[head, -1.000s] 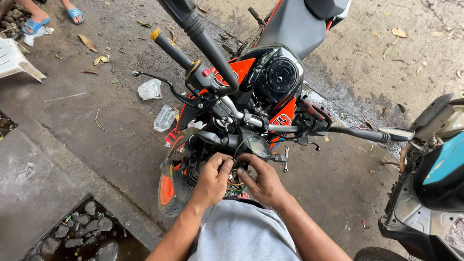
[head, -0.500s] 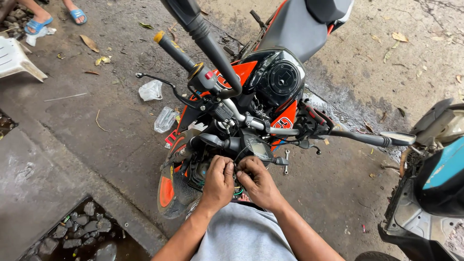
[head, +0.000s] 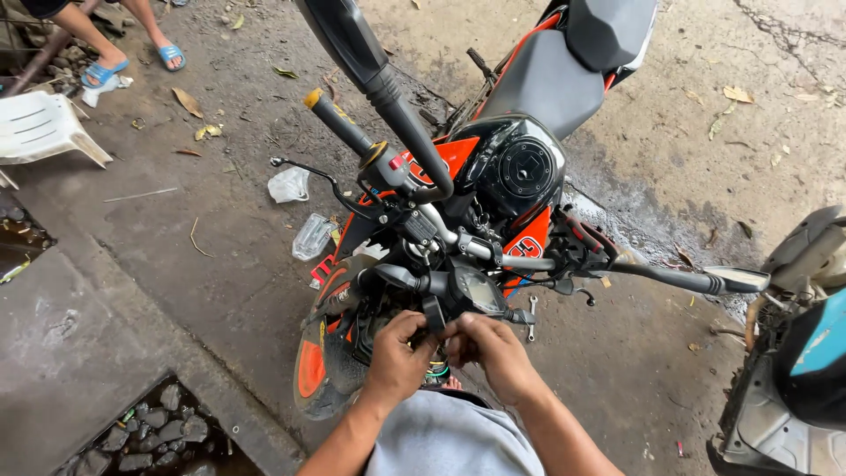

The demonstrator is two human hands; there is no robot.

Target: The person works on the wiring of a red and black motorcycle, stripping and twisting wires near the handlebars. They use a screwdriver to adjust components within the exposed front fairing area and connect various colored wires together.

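Seen from above, a person leans over the front of an orange and black motorcycle parked on a damp concrete floor. Both hands meet just below the small dark instrument display, where a tangle of coloured wiring sits behind the headlight area. The left hand curls its fingers narrowly around a small black part; the right hand pinches close beside it, fingertips touching the same spot. What exactly is held between them is too small to tell. Judging by this, the work calls for a steady two-handed hold, keeping wires clear of the steering. A small silver wrench hangs near the right handlebar. A white plastic chair stands well apart.
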